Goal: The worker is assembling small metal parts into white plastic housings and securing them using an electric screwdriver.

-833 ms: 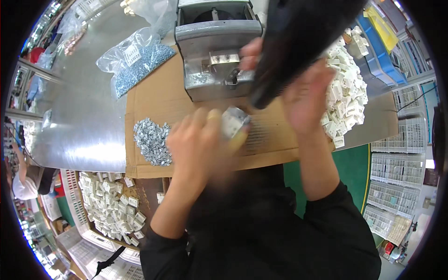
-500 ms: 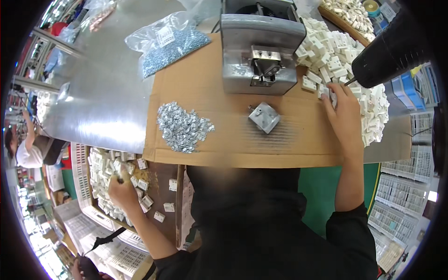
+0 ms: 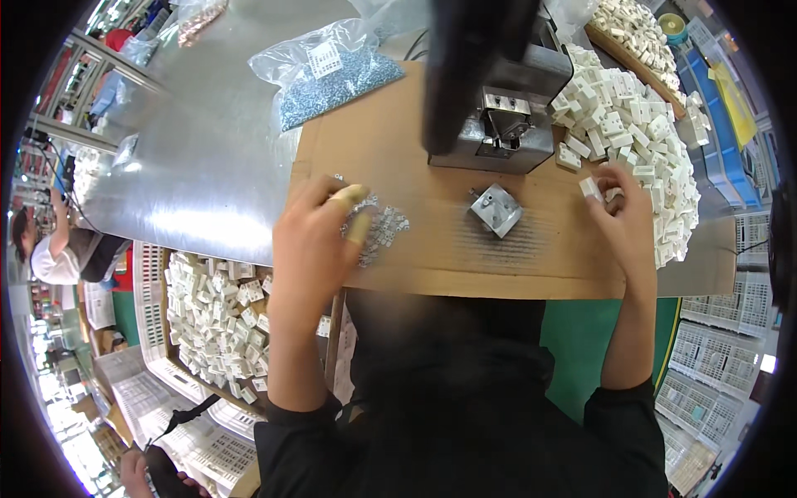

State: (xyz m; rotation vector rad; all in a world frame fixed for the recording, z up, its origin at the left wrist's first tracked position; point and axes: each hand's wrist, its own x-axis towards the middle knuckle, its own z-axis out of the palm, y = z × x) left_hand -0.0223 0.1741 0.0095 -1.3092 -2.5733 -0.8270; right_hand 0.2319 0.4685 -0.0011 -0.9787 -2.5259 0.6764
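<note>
My left hand (image 3: 315, 241), with yellow covers on its fingertips, is over a pile of small grey metal pieces (image 3: 386, 226) on the cardboard. Its thumb and forefinger look apart, and the hand hides part of the pile. In my right hand (image 3: 624, 207) a small white plastic block (image 3: 590, 188) is pinched between thumb and fingers, at the edge of a large heap of white blocks (image 3: 639, 116). A square metal fixture (image 3: 496, 211) rests on the cardboard between my hands.
Behind the fixture stands a grey metal machine (image 3: 531, 149), partly covered by a blurred black tool (image 3: 465, 75). Left of it lies a clear bag of small bluish parts (image 3: 336, 87). A crate of white blocks (image 3: 151, 303) sits below the table at left. Another person (image 3: 56, 264) is farther left.
My left hand has moved from the crate up to the metal pieces. My right hand has drawn back slightly from the heap with a block. The black tool has shifted left, before the machine.
</note>
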